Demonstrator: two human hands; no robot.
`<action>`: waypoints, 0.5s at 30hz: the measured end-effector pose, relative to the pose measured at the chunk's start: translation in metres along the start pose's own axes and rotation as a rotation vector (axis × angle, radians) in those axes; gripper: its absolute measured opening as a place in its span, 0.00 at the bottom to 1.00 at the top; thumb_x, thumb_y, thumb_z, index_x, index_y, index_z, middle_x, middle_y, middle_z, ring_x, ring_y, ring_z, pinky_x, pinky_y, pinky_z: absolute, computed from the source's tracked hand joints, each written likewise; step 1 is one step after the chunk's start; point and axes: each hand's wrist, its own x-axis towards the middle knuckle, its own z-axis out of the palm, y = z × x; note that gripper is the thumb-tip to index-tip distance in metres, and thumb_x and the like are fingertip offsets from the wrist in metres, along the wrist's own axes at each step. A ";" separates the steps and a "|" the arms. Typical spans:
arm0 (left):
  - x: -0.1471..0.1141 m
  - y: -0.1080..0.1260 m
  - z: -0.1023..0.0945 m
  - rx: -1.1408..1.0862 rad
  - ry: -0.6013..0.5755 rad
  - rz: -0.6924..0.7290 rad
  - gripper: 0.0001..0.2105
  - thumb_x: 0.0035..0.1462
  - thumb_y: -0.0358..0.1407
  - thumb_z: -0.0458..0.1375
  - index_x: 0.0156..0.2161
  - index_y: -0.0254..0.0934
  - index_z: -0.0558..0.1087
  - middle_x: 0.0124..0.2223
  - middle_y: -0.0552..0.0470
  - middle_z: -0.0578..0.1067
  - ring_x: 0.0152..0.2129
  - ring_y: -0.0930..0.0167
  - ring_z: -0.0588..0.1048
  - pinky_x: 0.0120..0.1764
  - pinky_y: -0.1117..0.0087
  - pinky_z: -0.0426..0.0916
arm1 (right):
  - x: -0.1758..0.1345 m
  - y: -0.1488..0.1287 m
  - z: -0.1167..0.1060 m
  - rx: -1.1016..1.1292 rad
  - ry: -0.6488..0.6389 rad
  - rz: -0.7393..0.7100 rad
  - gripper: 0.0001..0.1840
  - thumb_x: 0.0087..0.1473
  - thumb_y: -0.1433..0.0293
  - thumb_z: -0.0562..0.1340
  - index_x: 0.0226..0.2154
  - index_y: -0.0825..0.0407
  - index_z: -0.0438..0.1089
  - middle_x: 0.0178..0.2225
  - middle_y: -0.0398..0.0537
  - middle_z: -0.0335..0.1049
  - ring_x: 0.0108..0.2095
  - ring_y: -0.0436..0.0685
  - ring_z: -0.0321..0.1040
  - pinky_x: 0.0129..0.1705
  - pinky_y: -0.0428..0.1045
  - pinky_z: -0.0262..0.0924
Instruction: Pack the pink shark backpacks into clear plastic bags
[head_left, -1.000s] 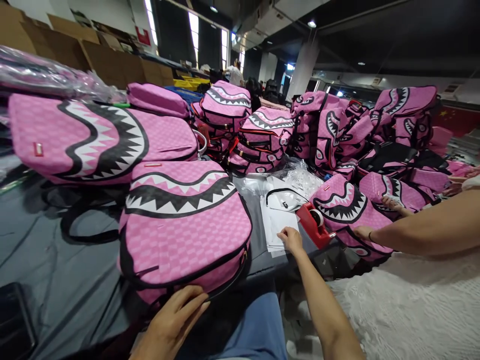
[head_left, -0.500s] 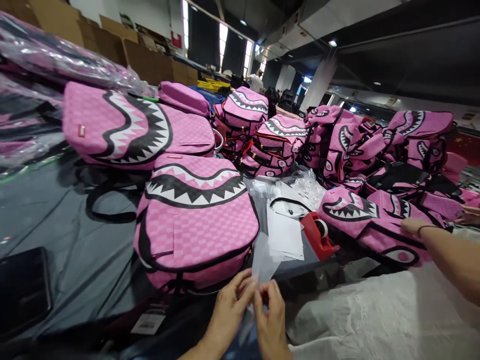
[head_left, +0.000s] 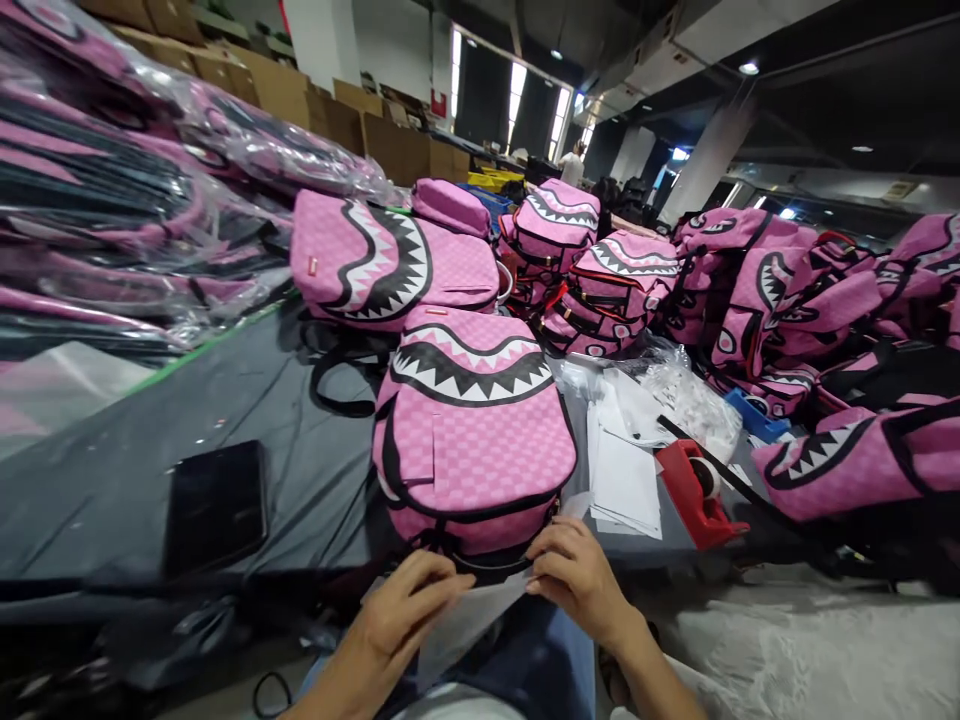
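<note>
Below the front edge of the table, my left hand (head_left: 409,608) is closed on the left end of a thin translucent sheet (head_left: 471,622). Its other end is pinched in my right hand (head_left: 574,572), so the sheet stretches between the two over my lap. Whether it is paper or plastic I cannot tell. Just beyond my hands a pink checkered backpack (head_left: 480,455) with a shark-mouth print lies on the table, its base toward me. A second pink backpack (head_left: 457,265) lies behind it.
On the left lie a dark tablet (head_left: 216,505) and plastic-wrapped pink bags (head_left: 112,210). To the right are white papers (head_left: 624,485), a red tape dispenser (head_left: 697,495), a blue tape dispenser (head_left: 757,415) and crumpled clear plastic (head_left: 690,390). Several backpacks are stacked behind.
My hands have moved apart, and the sheet now spreads between them. The view has turned left, bringing more wrapped bags into sight. Another person's arm at the right has left the view.
</note>
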 end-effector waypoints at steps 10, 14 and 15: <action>0.021 -0.007 -0.001 0.398 0.469 -0.019 0.08 0.69 0.38 0.56 0.42 0.39 0.75 0.35 0.53 0.78 0.33 0.69 0.76 0.39 0.68 0.71 | 0.011 -0.016 0.025 -0.250 0.133 0.045 0.08 0.69 0.69 0.57 0.36 0.50 0.67 0.24 0.42 0.69 0.25 0.52 0.64 0.35 0.50 0.52; 0.019 0.015 0.010 0.375 0.475 0.139 0.05 0.65 0.27 0.58 0.43 0.38 0.72 0.37 0.52 0.76 0.37 0.70 0.75 0.45 0.68 0.72 | 0.012 -0.015 0.026 -0.215 0.130 0.064 0.09 0.69 0.69 0.58 0.34 0.50 0.67 0.25 0.42 0.71 0.26 0.52 0.64 0.36 0.50 0.50; 0.021 0.018 0.015 0.347 0.407 0.192 0.06 0.66 0.26 0.56 0.43 0.39 0.72 0.36 0.52 0.76 0.36 0.71 0.75 0.44 0.69 0.72 | 0.013 -0.015 0.026 -0.211 0.125 0.065 0.09 0.69 0.69 0.58 0.34 0.50 0.67 0.25 0.42 0.71 0.26 0.52 0.64 0.36 0.50 0.50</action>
